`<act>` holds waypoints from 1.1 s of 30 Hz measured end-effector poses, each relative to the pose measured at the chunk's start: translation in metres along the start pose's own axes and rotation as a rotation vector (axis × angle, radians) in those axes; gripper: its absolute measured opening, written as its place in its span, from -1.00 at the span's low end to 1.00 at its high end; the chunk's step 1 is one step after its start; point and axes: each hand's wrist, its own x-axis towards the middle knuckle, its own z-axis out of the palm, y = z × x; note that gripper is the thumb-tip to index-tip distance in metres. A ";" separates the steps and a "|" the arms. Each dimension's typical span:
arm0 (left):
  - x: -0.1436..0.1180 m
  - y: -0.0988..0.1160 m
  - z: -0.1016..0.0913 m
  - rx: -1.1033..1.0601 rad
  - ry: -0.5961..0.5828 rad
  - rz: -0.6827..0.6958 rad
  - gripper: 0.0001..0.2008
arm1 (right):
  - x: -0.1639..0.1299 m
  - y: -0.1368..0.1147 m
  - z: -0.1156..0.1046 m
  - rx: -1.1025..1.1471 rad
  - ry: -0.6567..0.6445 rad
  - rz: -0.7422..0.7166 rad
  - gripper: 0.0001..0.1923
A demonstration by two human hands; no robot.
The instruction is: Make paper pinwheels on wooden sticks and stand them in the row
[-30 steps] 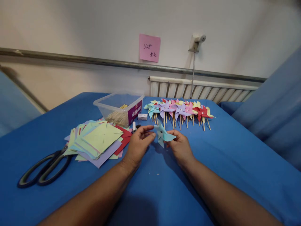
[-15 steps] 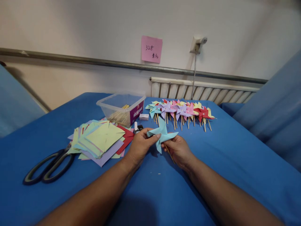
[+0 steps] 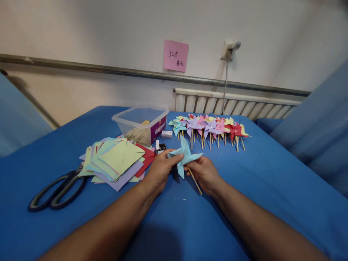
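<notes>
A light blue paper pinwheel (image 3: 185, 156) on a thin wooden stick (image 3: 194, 180) is held over the blue cloth between both hands. My left hand (image 3: 160, 170) pinches its left blade with thumb and fingers. My right hand (image 3: 203, 173) grips the stick just under the paper, and the stick's free end slants down toward me. A row of finished pinwheels (image 3: 209, 127) in blue, purple, pink, red and yellow lies just beyond the hands.
A fanned stack of cut coloured paper squares (image 3: 116, 159) lies left of my left hand, with large black scissors (image 3: 54, 192) further left. A clear plastic tub (image 3: 141, 125) of wooden sticks stands behind the stack. A small white box (image 3: 166, 134) and a glue bottle (image 3: 157, 145) sit nearby.
The pinwheel has turned from edge-on to face up, and the stick now shows below it. Both hands drew slightly closer to me.
</notes>
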 end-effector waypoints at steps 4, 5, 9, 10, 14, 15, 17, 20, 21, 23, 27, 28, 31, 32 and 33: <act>0.002 0.002 -0.001 -0.058 0.033 0.007 -0.67 | -0.001 0.000 0.000 -0.152 -0.023 -0.025 -0.73; 0.003 0.002 -0.001 -0.065 0.042 0.002 -0.66 | -0.001 0.000 0.000 -0.189 -0.019 -0.029 -0.72; 0.002 0.000 -0.002 -0.060 0.048 -0.049 -0.65 | -0.001 -0.002 0.002 -0.275 0.007 -0.031 -0.73; 0.002 -0.001 -0.002 -0.059 0.040 -0.056 -0.65 | -0.002 -0.002 0.004 -0.282 0.011 -0.026 -0.74; -0.001 -0.003 0.000 -0.066 -0.027 -0.053 -0.68 | -0.002 -0.004 0.008 -0.293 -0.005 0.000 -0.81; -0.002 -0.003 0.001 -0.068 -0.043 -0.053 -0.70 | -0.003 -0.004 0.009 -0.295 -0.017 -0.001 -0.82; -0.003 -0.002 0.002 -0.076 -0.068 -0.056 -0.74 | -0.002 -0.004 0.008 -0.303 -0.036 -0.011 -0.83; -0.003 -0.002 0.001 -0.090 -0.076 -0.059 -0.77 | -0.002 -0.002 0.005 -0.333 -0.062 -0.009 -0.80; -0.002 -0.002 0.001 -0.093 -0.074 -0.064 -0.77 | -0.001 -0.001 0.004 -0.340 -0.068 -0.008 -0.78; -0.002 -0.002 0.000 -0.096 -0.077 -0.080 -0.79 | -0.001 0.000 0.002 -0.345 -0.074 -0.015 -0.74; -0.001 0.000 -0.001 -0.104 -0.081 -0.097 -0.83 | 0.000 0.001 -0.001 -0.334 -0.025 -0.045 -0.65; -0.002 0.000 -0.001 -0.107 -0.077 -0.099 -0.83 | 0.000 0.002 -0.001 -0.326 -0.006 -0.051 -0.63; -0.002 0.002 0.000 -0.115 -0.061 -0.100 -0.85 | 0.000 0.003 -0.002 -0.302 0.032 -0.066 -0.60; -0.002 0.002 0.000 -0.114 -0.060 -0.100 -0.85 | 0.001 0.003 -0.002 -0.299 0.041 -0.067 -0.59; -0.002 0.002 0.000 -0.110 -0.058 -0.100 -0.85 | 0.001 0.004 -0.002 -0.298 0.049 -0.067 -0.59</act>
